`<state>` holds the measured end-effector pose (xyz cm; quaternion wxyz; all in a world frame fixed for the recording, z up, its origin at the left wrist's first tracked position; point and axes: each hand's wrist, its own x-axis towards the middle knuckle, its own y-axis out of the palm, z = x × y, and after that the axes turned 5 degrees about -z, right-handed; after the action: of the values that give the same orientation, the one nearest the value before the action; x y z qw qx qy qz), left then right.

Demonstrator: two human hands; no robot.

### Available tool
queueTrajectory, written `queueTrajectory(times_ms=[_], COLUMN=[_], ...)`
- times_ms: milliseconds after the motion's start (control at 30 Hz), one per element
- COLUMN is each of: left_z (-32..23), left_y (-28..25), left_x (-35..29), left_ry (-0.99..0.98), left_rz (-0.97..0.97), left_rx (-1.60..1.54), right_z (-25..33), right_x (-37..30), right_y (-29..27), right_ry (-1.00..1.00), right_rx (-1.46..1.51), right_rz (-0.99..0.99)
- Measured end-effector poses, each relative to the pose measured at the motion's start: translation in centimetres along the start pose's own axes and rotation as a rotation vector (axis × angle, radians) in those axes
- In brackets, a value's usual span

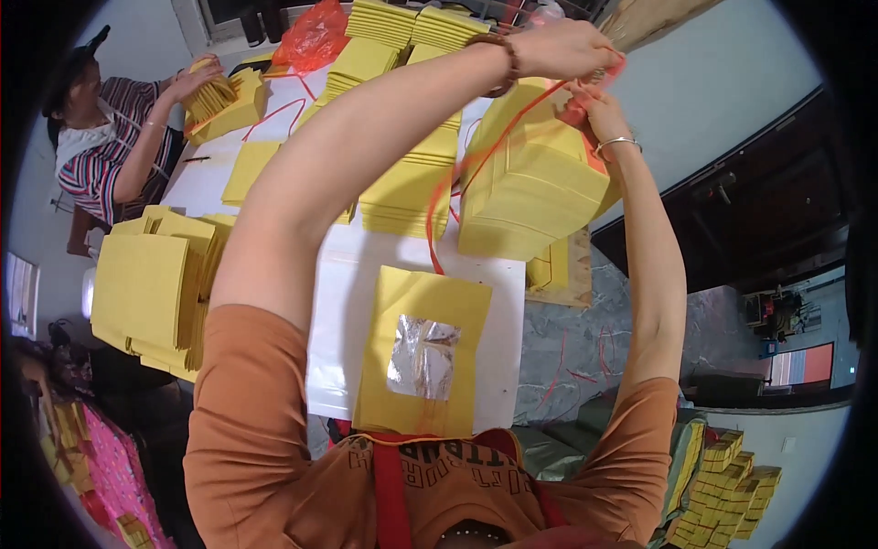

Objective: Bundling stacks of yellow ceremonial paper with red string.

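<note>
Both my arms reach out to the far right, over a tall block of yellow paper (530,174). My left hand (565,50), with a brown bead bracelet at its wrist, is closed on red string (498,151). Just below it, my right hand (599,112), wearing a silver bangle, also grips the red string at the block's far top edge. From the hands the string sweeps down left, blurred in part, toward the table. Right before me lies a yellow paper sheet (377,357) with a silver foil square (423,357) on it.
Several stacks of yellow paper (407,197) fill the white table (334,339). At the left stands another pile (137,284). A co-worker (114,137) in a striped top handles paper at the far left. A red plastic bag (313,37) sits at the back; tied bundles (722,485) stand lower right.
</note>
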<state>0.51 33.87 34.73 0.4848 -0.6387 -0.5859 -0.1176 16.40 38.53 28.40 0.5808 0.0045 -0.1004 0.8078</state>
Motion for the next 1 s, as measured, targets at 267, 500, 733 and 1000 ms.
queueTrajectory(times_ms=[267, 500, 733, 1000], left_z=[1.6, 2.9, 2.7, 0.5], left_y=[4.2, 3.9, 0.5, -0.4], left_x=[2.1, 2.4, -0.4, -2.6], left_ry=[-0.468, -0.123, -0.560, -0.712], left_rz=[0.084, -0.119, 0.127, 0.242], left_rx=[-0.006, 0.078, 0.215, -0.178], right_z=[1.1, 1.6, -0.3, 0.1], right_x=[-1.5, -2.1, 0.4, 0.6], right_y=[0.5, 0.7, -1.4, -1.4], right_ry=[0.069, -0.014, 0.068, 0.153], right_rx=[0.092, 0.128, 0.097, 0.131], right_rz=[0.117, 0.117, 0.191, 0.238])
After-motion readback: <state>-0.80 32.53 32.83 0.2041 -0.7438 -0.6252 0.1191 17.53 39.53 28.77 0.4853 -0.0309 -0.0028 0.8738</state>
